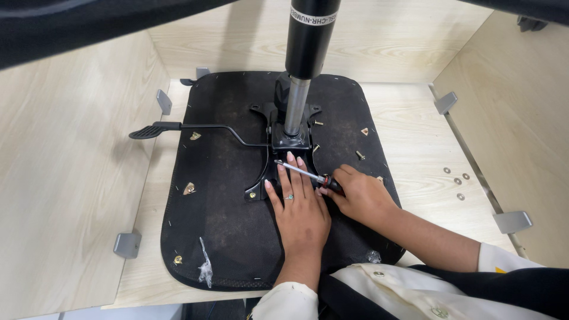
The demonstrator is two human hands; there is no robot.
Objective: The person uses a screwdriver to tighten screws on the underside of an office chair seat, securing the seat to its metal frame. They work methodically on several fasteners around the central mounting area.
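From the head view, the left hand lies flat on the upturned black seat base, fingers spread and resting on the metal mechanism plate; the right hand is closed around a screwdriver, whose shaft crosses just over the left fingertips; the gas cylinder stands upright beyond them; loose washers lie well apart on the wooden table.

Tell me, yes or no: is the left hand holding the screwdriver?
No. The right hand grips the screwdriver; the left hand lies flat beneath it.
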